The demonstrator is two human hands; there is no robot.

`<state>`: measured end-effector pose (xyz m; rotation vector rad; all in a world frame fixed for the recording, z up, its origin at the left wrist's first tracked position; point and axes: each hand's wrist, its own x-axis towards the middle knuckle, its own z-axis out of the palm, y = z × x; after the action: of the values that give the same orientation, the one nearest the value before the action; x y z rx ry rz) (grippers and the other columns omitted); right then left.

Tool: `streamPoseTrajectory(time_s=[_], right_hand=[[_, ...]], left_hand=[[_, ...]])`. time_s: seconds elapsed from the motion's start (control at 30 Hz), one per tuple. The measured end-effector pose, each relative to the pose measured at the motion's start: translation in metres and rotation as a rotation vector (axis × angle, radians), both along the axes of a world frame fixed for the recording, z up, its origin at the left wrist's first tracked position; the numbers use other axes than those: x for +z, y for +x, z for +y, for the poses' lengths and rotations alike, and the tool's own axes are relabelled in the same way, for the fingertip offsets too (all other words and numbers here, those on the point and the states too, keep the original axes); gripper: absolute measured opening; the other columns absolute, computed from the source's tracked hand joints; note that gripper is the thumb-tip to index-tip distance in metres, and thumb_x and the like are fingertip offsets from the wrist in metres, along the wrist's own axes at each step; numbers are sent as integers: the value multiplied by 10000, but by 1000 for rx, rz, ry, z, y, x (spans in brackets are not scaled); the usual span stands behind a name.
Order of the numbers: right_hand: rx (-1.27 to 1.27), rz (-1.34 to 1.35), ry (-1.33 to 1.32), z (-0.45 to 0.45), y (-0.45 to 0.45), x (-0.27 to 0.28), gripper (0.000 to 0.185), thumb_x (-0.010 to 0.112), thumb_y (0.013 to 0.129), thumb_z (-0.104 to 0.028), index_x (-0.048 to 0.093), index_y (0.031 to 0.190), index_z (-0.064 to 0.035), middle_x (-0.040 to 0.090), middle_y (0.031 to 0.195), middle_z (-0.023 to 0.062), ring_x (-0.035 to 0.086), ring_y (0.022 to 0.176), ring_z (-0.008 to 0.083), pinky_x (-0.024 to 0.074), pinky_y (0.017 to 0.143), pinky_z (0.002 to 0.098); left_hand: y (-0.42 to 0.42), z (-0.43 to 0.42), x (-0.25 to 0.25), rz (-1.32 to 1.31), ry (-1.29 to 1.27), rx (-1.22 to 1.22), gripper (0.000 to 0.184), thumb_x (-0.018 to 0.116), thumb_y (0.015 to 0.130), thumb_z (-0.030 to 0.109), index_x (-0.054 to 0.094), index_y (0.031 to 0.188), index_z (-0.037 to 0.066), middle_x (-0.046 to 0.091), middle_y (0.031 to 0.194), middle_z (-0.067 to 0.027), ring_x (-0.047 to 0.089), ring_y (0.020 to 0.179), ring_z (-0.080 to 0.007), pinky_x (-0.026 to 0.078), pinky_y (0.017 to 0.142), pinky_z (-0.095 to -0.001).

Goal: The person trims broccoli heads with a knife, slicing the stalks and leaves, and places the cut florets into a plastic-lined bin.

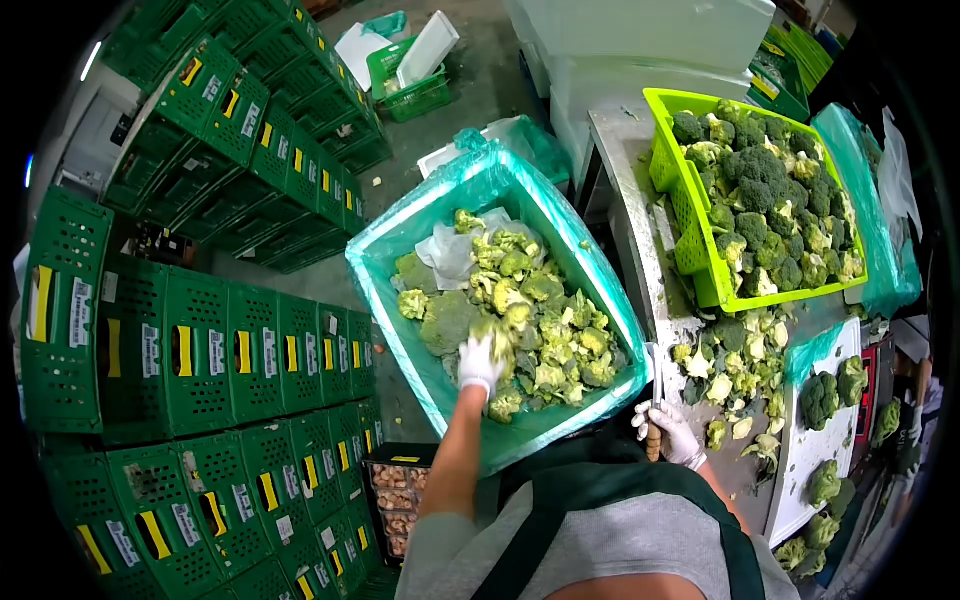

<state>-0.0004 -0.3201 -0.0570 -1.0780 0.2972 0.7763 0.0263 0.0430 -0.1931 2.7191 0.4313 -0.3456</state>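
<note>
My left hand (pixel 478 366), in a white glove, reaches down into a large bin (pixel 400 372) lined with teal plastic film. Its fingers are closed around a piece of broccoli (pixel 491 336), which is smeared by motion. Around it lie many yellowish-green broccoli pieces (pixel 550 368), some larger dark heads and a crumpled clear plastic sheet (pixel 447 252). Beside the bin's right corner, my gloved right hand (pixel 676 436) grips a knife (pixel 656 388) by its wooden handle, blade pointing away from me.
On the metal table (pixel 632 180) stands a lime-green crate (pixel 690 235) full of broccoli. Cut stems and trimmings (pixel 745 370) lie in front of it. Several heads rest on a white board (pixel 795 440) at right. Stacked dark green crates (pixel 200 340) fill the left side; mushroom boxes (pixel 398 500) stand below.
</note>
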Motion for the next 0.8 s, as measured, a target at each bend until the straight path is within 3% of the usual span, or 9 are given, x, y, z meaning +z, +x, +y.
streamPoseTrajectory(time_s=[0.1, 0.17, 0.2, 0.23, 0.3, 0.37, 0.43, 0.53, 0.8], right_hand=[[-55, -33, 28, 1, 0, -5, 230, 490, 901, -165, 535, 1041, 12, 621, 853, 92, 577, 680, 125, 473, 661, 241], [-64, -18, 31, 4, 4, -6, 233, 475, 907, -164, 528, 1045, 16, 619, 843, 90, 575, 681, 130, 475, 660, 249], [-55, -17, 28, 5, 6, -6, 234, 473, 908, -166, 527, 1046, 16, 618, 841, 88, 575, 681, 130, 476, 660, 248], [-49, -20, 26, 7, 10, -6, 236, 472, 909, -167, 526, 1046, 17, 617, 839, 87, 575, 681, 130, 476, 659, 248], [-43, -36, 32, 9, 15, -4, 235, 473, 909, -168, 528, 1044, 17, 618, 840, 86, 575, 681, 129, 476, 657, 246], [-27, -50, 21, 7, 19, -5, 234, 475, 909, -168, 530, 1041, 16, 618, 841, 86, 575, 681, 129, 476, 655, 245], [-9, -49, -18, 2, 18, -10, 275, 501, 895, -207, 526, 1045, 22, 608, 842, 96, 571, 693, 136, 493, 660, 271], [-43, -40, -60, -7, 11, -8, 277, 499, 897, -197, 523, 1059, 27, 613, 841, 99, 578, 687, 139, 491, 658, 263], [-169, 5, -41, -18, -1, -15, 256, 486, 899, -168, 524, 1060, 27, 618, 824, 108, 583, 666, 146, 494, 632, 261]], left_hand=[[-50, 5, 21, 108, -165, -146, 655, 737, 681, 319, 472, 1254, 144, 541, 1086, -156, 524, 1004, -312, 446, 855, -389], [-56, 21, 17, 530, -751, -84, 541, 714, 720, 349, 553, 1185, 124, 613, 1041, -141, 585, 941, -233, 452, 844, -329], [-55, 28, 10, 436, -905, -98, 444, 693, 751, 366, 620, 1093, 93, 648, 1010, -116, 605, 904, -171, 450, 823, -285], [-50, 38, -7, 401, -1033, 244, 357, 676, 766, 317, 649, 1019, 68, 665, 917, -93, 618, 863, -196, 456, 798, -267], [-17, 41, 33, -36, -439, 416, 436, 684, 754, 285, 594, 1104, 43, 646, 961, -107, 600, 920, -225, 454, 811, -284], [10, 50, 30, -265, -231, 566, 594, 697, 732, 291, 488, 1219, 22, 584, 1093, -162, 540, 1036, -288, 431, 879, -333], [34, 63, 9, -220, 14, 547, 777, 727, 693, 340, 376, 1299, 4, 473, 1254, -199, 456, 1145, -332, 383, 952, -378], [64, 89, -16, 96, -311, 757, 996, 741, 579, 531, 337, 1338, 28, 404, 1331, -193, 417, 1204, -335, 370, 980, -389], [51, 65, 2, 218, -137, 627, 832, 763, 614, 297, 353, 1291, 37, 399, 1301, -200, 427, 1178, -343, 393, 961, -385]])
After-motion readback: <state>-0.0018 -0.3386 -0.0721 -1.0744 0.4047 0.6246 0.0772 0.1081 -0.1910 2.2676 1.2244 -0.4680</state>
